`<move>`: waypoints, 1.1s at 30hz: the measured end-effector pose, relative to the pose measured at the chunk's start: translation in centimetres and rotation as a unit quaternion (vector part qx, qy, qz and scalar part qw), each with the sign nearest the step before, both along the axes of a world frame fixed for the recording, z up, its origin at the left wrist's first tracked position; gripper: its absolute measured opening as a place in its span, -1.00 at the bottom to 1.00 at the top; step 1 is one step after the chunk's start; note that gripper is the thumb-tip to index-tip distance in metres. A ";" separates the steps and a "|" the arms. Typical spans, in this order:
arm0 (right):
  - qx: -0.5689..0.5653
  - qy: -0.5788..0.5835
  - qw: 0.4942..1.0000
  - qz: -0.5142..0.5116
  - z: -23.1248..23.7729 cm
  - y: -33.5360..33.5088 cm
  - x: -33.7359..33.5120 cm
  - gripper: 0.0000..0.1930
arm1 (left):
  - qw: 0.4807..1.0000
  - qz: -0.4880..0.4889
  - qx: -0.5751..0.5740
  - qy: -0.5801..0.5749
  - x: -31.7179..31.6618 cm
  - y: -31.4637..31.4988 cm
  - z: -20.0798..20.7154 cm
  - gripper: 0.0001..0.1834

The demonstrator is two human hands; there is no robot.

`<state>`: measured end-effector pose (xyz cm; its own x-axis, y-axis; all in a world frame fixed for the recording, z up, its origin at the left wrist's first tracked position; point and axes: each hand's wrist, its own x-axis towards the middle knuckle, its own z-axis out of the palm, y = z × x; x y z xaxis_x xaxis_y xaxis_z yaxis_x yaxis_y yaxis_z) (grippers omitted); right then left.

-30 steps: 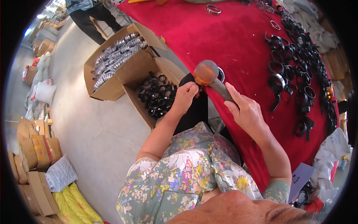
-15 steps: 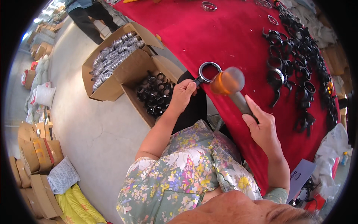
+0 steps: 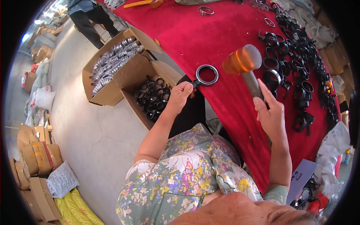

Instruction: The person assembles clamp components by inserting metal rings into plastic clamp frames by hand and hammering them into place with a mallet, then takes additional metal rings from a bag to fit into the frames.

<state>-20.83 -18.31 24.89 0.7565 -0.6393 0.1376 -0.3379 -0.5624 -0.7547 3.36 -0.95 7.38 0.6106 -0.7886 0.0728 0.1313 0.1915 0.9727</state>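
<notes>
My left hand (image 3: 179, 98) grips the short stem of a black ring-shaped part (image 3: 207, 84). A silvery metal ring sits inside its loop, which lies over the near left edge of the red-covered table (image 3: 232, 33). In my right hand (image 3: 272, 114) is a mallet (image 3: 242, 60) with an amber, translucent-looking head and a dark handle. Its head is raised to the right of the ring part and apart from it. My right index finger stretches along the handle.
Many black ring parts (image 3: 301, 73) spread over the table's right side, with metal rings (image 3: 206, 11) farther off. On the left stand a carton (image 3: 120, 80) of black parts and another carton (image 3: 92, 63) of wrapped silvery parts. A person (image 3: 92, 20) stands at far left.
The mallet has lifted away to the right and up from beside the ring part. My left hand, still holding the part, has shifted slightly left and down.
</notes>
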 end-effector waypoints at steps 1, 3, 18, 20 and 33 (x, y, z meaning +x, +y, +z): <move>0.040 0.018 0.999 -0.018 1.3 0.2 0.5 -0.51 | 1.000 -0.009 -0.003 -0.001 0.0 -0.1 0.1 -0.52; 0.002 -0.053 0.999 0.003 1.2 0.2 1.5 -0.52 | 1.000 -0.017 -0.005 0.011 -0.2 0.1 0.1 -0.51; -0.024 -0.075 0.996 0.049 2.4 0.5 6.2 -0.49 | 0.998 -0.047 -0.013 0.032 0.5 0.3 -0.4 -0.48; -0.208 -0.146 0.960 0.121 -1.1 -0.7 7.9 -0.48 | 0.999 -0.036 -0.015 0.027 0.5 -0.2 -0.3 -0.52; 0.124 0.049 0.991 0.028 1.8 -1.5 6.3 -0.51 | 0.994 -0.051 -0.074 0.066 1.1 3.2 1.2 -0.58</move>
